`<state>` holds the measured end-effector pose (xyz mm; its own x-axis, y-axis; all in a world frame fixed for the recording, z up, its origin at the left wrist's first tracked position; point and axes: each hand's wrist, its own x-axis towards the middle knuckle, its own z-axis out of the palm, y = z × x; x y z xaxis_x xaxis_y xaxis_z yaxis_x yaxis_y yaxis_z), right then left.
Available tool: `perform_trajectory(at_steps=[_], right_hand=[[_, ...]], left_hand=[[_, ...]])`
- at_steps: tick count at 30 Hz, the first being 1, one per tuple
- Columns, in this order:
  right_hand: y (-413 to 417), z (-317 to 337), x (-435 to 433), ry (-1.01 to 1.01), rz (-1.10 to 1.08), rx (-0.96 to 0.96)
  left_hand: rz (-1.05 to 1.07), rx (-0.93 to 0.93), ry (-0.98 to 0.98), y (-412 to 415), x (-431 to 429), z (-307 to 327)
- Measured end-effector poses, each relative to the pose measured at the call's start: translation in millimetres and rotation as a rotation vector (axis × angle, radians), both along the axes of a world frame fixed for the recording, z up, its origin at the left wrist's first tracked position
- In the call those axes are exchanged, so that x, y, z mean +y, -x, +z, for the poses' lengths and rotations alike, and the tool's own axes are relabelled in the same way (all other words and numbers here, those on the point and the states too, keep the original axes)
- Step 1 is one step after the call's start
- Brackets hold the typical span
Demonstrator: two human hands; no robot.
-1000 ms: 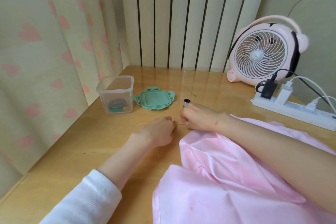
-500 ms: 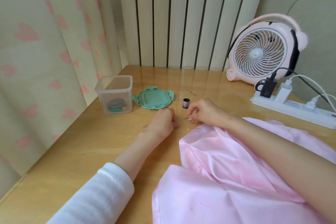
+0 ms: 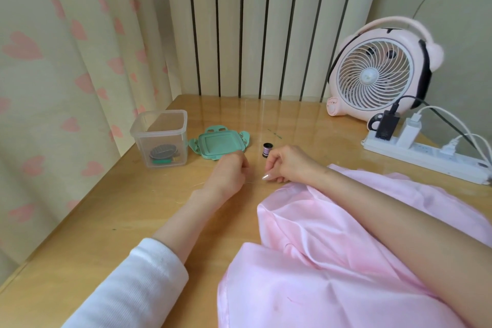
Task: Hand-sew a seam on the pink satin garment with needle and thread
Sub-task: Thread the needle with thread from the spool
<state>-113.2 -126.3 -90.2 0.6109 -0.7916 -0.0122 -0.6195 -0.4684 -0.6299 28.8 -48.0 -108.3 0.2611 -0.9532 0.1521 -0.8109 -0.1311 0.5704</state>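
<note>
At the table's (image 3: pixel 106 221) middle, the left hand (image 3: pixel 229 174) and right hand (image 3: pixel 290 164), fingers curled, pinch a thin thread (image 3: pixel 251 181) between them.

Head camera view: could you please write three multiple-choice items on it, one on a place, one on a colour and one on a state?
1. Where does the spool stand?
A. On the power strip.
B. On the table, between the lid and the right hand.
C. On the cloth.

2. What colour is the fan?
A. Blue.
B. Pink.
C. Yellow.

3. How is the clear box?
A. Shut.
B. Tipped over.
C. Open and upright.

Answers:
1 B, the spool stands on bare wood just beyond the right hand.
2 B, the fan's housing is pink.
3 C, the lid lies beside the box on the table.
</note>
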Motion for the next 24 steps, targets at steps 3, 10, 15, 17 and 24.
perform_trajectory(at_steps=[3, 10, 15, 17, 24], right_hand=[[-13.7, 1.7, -0.2, 0.02, -0.044, 0.218], [-40.5, 14.7, 3.0, 0.039, -0.087, 0.59], [-29.2, 17.2, -6.2, -0.187, -0.071, 0.389], [-22.5, 21.3, -8.8, -0.221, -0.044, 0.32], [-19.5, 17.4, -8.2, -0.203, 0.021, 0.266]], left_hand=[[0.025, 0.05, 0.032, -7.4, 0.8, 7.3], [0.062, 0.058, 0.067, -15.8, 1.0, 17.0], [0.086, 0.045, 0.065, -22.4, 3.9, 16.9], [0.102, 0.053, 0.068, -25.5, 3.1, 17.3], [0.042, 0.036, 0.048, -26.2, 3.0, 16.4]])
